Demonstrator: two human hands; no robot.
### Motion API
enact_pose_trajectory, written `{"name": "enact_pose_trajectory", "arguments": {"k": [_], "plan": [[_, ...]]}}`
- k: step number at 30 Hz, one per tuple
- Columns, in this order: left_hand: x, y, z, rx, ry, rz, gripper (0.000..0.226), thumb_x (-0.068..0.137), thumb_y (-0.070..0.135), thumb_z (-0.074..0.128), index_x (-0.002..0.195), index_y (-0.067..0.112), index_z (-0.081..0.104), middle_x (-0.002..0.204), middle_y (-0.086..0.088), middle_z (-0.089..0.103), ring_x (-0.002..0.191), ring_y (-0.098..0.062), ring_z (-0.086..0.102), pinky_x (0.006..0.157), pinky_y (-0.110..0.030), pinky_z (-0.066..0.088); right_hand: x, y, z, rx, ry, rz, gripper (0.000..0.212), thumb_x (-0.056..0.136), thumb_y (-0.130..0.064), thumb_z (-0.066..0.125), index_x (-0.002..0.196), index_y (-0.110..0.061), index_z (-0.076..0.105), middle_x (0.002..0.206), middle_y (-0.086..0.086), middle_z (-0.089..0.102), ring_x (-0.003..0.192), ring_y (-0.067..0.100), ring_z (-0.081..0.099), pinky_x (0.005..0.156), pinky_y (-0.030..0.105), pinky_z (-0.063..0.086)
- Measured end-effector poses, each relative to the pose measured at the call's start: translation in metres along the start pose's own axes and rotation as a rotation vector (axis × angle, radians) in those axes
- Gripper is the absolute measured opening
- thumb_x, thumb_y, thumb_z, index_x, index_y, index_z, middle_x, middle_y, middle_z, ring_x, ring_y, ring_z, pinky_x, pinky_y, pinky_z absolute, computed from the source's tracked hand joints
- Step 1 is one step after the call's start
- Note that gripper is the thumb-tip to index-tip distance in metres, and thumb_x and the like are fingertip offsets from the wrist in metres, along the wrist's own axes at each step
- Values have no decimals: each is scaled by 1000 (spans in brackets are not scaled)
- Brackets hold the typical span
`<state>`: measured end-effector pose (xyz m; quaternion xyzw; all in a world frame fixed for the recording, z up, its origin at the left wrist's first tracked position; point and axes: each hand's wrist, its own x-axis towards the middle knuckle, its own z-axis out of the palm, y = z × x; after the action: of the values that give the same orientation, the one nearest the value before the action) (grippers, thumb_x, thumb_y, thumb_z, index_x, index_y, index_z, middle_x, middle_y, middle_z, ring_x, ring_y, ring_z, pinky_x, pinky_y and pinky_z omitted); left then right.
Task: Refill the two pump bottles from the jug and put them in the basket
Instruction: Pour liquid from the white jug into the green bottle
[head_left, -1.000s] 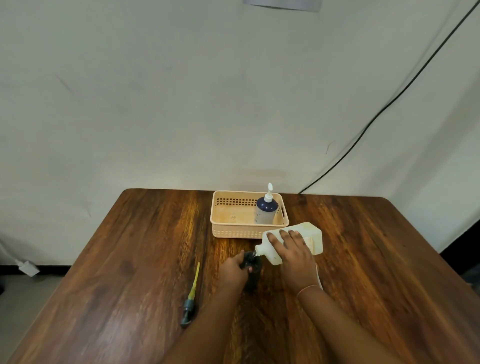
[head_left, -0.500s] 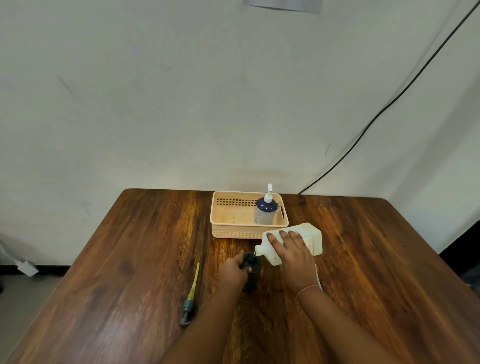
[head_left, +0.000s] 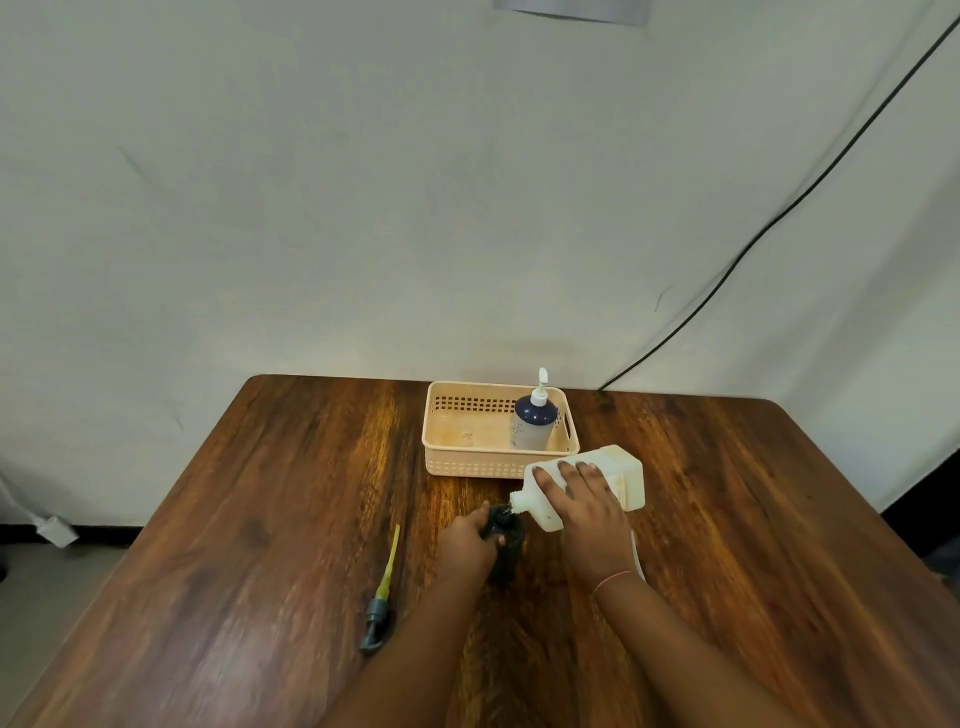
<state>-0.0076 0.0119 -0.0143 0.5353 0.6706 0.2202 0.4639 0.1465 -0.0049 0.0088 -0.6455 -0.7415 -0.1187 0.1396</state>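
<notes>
Pour into dark bottle (head_left: 511, 545) from tilted jug (head_left: 623, 478)
Loose pump (head_left: 382, 597) was seen lying at left; bottle was gripped by left hand (head_left: 465, 543), fingers curled round it; jug was held spout-to-neck by right hand (head_left: 587, 512), fingers spread. Spill was judged likely if spout slipped off the narrow neck

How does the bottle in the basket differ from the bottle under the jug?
The basket bottle has its white pump on; the dark bottle is open, its pump lying on the table. The basket bottle stands free in the basket; the dark bottle stands on the table, held by the left hand, the jug tipped to its mouth. Both stand upright.
</notes>
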Motion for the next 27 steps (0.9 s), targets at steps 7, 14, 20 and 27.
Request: {"name": "enact_pose_trajectory", "arguments": {"k": [7,14,20,27], "plan": [[-1,2,-1,5,-1,-10,58,90,11,57,142,26,37,140,-4,47,128,-23,45,103,-36,44,0,1,5,5,2,39,78,50,-21,89,121,-20,57,115,10,67,107,33,62,88,52,49],[-1,3,-3,-4,-21,-5,59,90,12,57,143,25,36,143,-3,45,131,-23,42,107,-38,40,-5,0,11,302,-11,333,70,62,-24,84,121,-12,48,118,11,59,110,27,56,81,41,55],[-4,3,-3,-15,-11,5,59,90,11,57,143,24,35,143,-5,44,131,-25,42,107,-39,40,-12,13,14,506,24,652,67,62,-25,84,111,-11,40,114,15,57,105,31,58,79,41,55],[-5,4,-2,-82,-3,-12,56,89,8,58,141,22,39,143,-5,45,133,-25,41,108,-39,38,-24,23,29,656,85,877,77,59,-25,86,116,-8,36,121,19,54,113,37,55,86,50,54]]}}
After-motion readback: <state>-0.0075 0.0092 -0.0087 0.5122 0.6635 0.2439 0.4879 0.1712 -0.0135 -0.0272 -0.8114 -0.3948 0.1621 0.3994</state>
